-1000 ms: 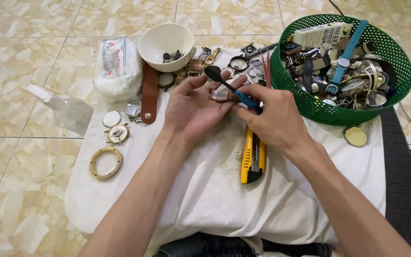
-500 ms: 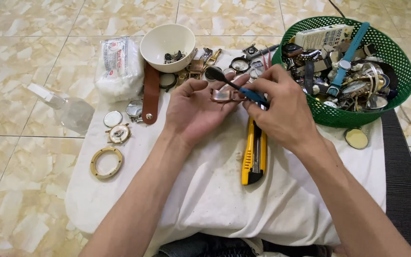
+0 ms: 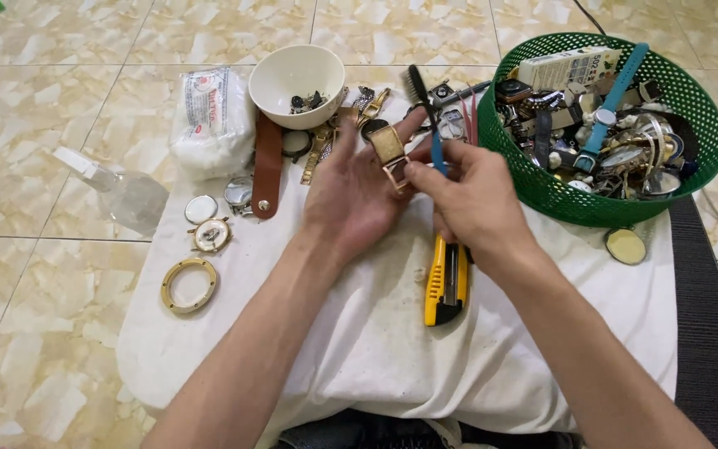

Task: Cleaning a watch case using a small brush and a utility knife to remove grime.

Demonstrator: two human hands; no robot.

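The left hand (image 3: 357,193) lay palm up over the white cloth (image 3: 376,333), just in front of the white bowl (image 3: 296,73), with its fingers half curled around a small gold watch case (image 3: 390,148). The case sat against the fingertips, tilted, its long axis running from the bowl side down toward the person, with a thin metal loop hanging at its near end.

The right hand (image 3: 474,204) was beside it, on the side away from the bowl, its fingers pinched shut on a blue-handled brush (image 3: 428,112). The brush stood nearly upright in the view, its dark bristle head pointing away from the person, level with the bowl's far edge, and its blue handle running down into the grip. The two hands touched around the case.

A yellow utility knife (image 3: 446,283) lay on the cloth well below the bowl, its length pointing toward the person. A brown leather strap (image 3: 267,166) lay just under the bowl, a gold ring (image 3: 188,285) further down to its left, and a green basket (image 3: 533,175) of watches well off to its right.
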